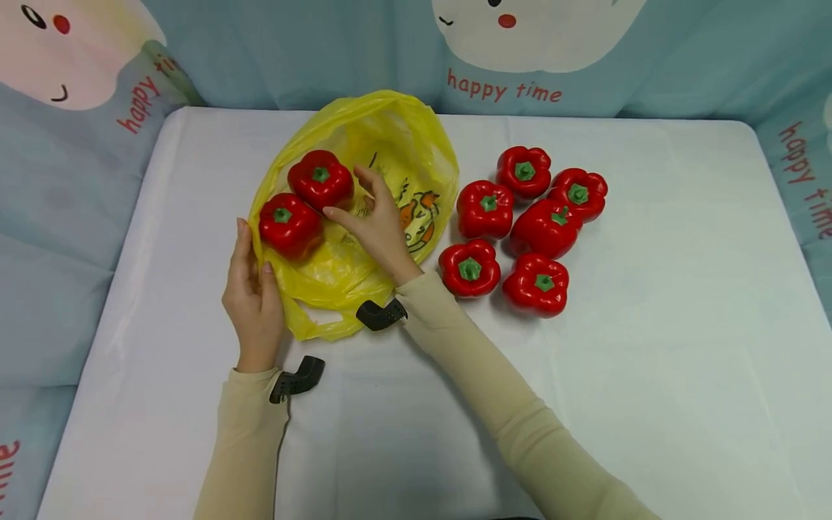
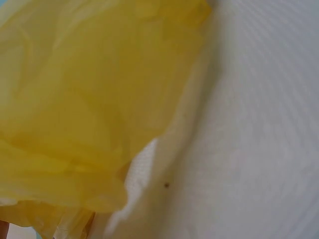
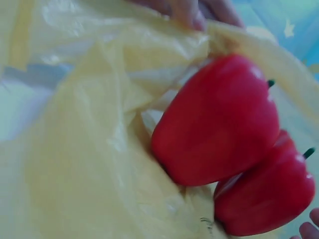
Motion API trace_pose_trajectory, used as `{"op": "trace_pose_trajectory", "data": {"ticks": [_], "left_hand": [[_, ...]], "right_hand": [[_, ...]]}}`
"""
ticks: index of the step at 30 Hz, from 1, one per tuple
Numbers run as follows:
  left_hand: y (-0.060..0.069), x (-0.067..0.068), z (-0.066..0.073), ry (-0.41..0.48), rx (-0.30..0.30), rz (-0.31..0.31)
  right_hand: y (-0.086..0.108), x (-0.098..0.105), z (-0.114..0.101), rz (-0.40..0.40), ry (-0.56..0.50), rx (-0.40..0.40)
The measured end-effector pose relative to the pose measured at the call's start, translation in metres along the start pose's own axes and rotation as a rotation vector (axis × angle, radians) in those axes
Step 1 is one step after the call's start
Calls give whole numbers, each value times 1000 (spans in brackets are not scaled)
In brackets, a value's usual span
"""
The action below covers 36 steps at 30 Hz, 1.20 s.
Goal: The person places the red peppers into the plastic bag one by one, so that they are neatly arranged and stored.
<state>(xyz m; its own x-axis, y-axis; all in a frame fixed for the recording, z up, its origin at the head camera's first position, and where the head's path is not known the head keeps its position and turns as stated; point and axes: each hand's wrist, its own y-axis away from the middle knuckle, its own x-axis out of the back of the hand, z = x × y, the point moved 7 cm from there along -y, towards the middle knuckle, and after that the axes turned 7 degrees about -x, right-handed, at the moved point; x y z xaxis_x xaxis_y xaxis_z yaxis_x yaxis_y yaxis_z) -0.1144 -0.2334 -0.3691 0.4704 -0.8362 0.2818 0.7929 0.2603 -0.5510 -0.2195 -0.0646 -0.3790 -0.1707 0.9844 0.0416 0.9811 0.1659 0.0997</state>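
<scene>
A yellow plastic bag [image 1: 325,285] lies spread with its mouth upward, a printed picture on its inside. Two red bell peppers with green stems rest side by side in its left part: a rear pepper [image 1: 321,180] and a front pepper [image 1: 290,230]. My left hand [image 1: 252,310] holds the bag's left rim, its thumb [image 3: 185,15] over the edge in the right wrist view. My right hand [image 1: 380,224] is inside the bag mouth beside the rear pepper, thumb and fingers parted; whether the thumb touches it I cannot tell. The left wrist view shows only bag [image 2: 89,99] and tablecloth.
Several more red bell peppers [image 1: 484,209] stand in a cluster just right of the bag, close to my right forearm. The white-covered table [image 1: 669,325] is bordered by a blue printed curtain [image 1: 364,50] at the back and sides.
</scene>
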Motion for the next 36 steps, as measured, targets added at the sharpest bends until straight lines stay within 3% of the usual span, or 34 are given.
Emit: {"op": "trace_pose_trajectory", "data": {"ticks": [5,12,22,29,36], "left_hand": [[0,0,-1,-12,5,0],[1,1,-2,-5,30,4],[-4,3,19,-10,32,10],[-5,7,16,-30,52,13],[-6,8,15,-18,49,12]], "right_hand": [[16,10,-11,7,1,58],[47,22,-25,-62,-20,87],[89,54,-56,-71,-108,220],[101,81,-71,-34,-124,255],[110,130,-73,71,-139,279]]}}
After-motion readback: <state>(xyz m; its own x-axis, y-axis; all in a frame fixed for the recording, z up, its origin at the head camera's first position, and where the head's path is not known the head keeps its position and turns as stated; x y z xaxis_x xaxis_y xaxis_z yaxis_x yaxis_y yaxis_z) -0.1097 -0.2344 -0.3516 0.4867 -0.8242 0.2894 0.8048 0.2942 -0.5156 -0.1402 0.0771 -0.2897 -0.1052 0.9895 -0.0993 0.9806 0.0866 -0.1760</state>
